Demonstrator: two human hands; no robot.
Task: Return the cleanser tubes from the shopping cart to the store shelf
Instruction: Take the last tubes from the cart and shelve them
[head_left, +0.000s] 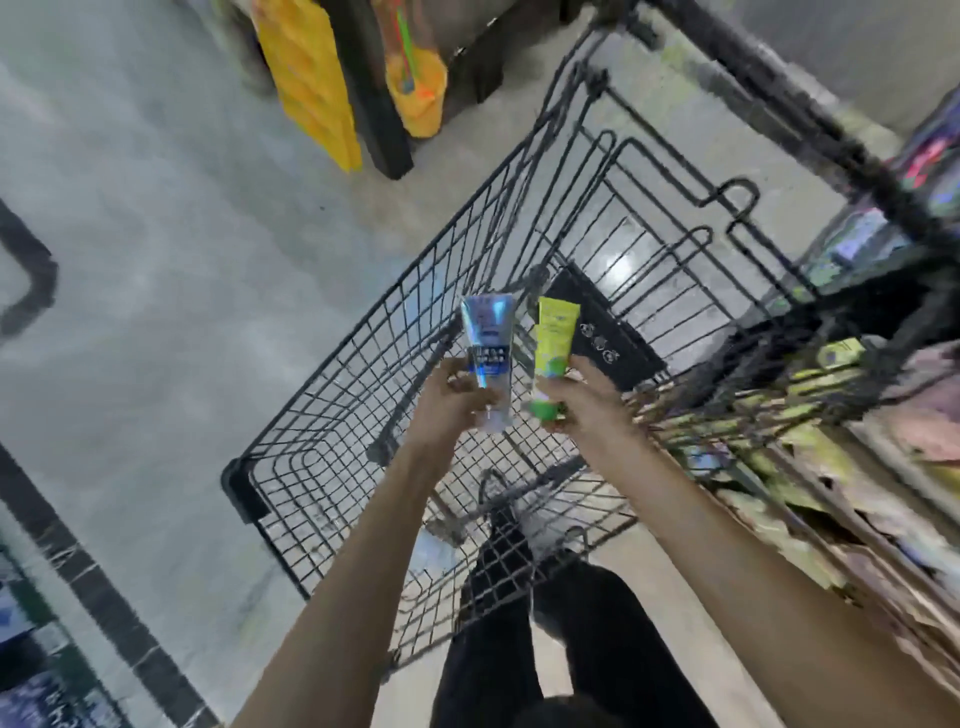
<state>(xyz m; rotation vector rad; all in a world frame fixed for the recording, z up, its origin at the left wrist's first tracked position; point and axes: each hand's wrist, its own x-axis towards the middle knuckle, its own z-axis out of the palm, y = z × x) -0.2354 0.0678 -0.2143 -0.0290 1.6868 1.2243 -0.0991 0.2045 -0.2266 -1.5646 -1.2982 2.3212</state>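
Observation:
My left hand (452, 402) grips a blue and silver cleanser tube (488, 345) by its lower end, cap downward. My right hand (582, 397) grips a yellow-green cleanser tube (553, 340) with a green cap the same way. Both tubes stand upright, side by side and slightly apart, above the black wire shopping cart (363, 374). The cart's basket looks bare under the hands. The store shelf (810, 415) runs along the right, packed with blurred yellow and green products.
A black panel (608, 332) lies inside the cart behind the tubes. Yellow packages (311, 78) hang on a dark rack across the grey floor. A dark shelf edge (93, 577) crosses the lower left. My legs in dark trousers (571, 639) stand behind the cart.

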